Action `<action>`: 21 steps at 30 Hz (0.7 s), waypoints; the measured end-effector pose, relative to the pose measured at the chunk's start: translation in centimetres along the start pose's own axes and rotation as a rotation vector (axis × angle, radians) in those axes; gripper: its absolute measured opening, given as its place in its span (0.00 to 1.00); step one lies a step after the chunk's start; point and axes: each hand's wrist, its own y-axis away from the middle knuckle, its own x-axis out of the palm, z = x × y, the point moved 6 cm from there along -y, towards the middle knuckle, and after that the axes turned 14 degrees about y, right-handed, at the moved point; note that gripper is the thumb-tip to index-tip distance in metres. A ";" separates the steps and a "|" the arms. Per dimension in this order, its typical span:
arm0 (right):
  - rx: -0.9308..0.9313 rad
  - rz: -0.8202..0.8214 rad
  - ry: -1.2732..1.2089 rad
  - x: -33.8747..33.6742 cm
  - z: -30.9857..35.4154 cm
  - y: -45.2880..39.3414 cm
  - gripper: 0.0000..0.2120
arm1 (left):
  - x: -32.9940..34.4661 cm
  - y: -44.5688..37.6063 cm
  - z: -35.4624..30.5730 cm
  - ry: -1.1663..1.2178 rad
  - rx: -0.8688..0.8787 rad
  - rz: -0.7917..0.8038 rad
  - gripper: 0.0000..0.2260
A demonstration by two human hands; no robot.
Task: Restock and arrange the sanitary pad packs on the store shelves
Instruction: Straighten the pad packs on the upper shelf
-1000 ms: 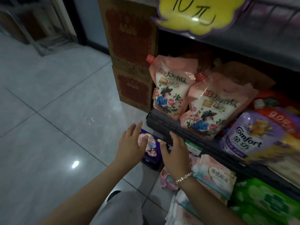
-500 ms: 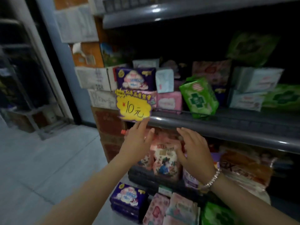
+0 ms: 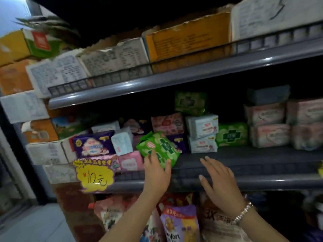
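At lower centre, the left hand point(image 3: 157, 173) touches the tilted green pad pack point(image 3: 158, 148) with fingers nearly straight, its grip not curled round it. Right of it, the right hand point(image 3: 221, 182) hovers spread and holds nothing above the middle shelf point(image 3: 244, 165). Farther back, more pad packs point(image 3: 201, 125) stand stacked mid-frame, a yellow price sign point(image 3: 95, 175) at lower left.

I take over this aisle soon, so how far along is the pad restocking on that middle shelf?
Partly done. Pink packs stand stacked neatly on the right, and blue-white packs sit squared beside them. In hand: the left hand touches a tilted green pack, fingers on its lower edge; the right hand hovers open over the shelf. Left: straightening that pack, tidying the jumbled purple pack cluster, filling the bare front stretch.
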 end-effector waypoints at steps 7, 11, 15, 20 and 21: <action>0.036 0.157 -0.094 2.4 -3.6 -1.7 0.28 | 2.4 -5.2 3.5 0.256 -0.383 -0.258 0.47; 0.072 0.112 -0.145 2.3 -4.6 -2.1 0.25 | 3.3 -6.6 4.2 0.253 -0.456 -0.324 0.50; 0.099 0.026 -0.143 1.5 -5.6 -1.9 0.28 | 3.9 -6.7 3.2 0.385 -0.331 -0.367 0.45; 0.171 -0.073 -0.399 -1.5 -6.5 -1.4 0.28 | 4.4 -4.0 -2.6 0.623 0.056 -0.250 0.41; 0.183 -0.087 -0.470 -2.1 -6.8 -1.3 0.30 | 4.7 -3.8 -3.8 0.668 0.075 -0.189 0.40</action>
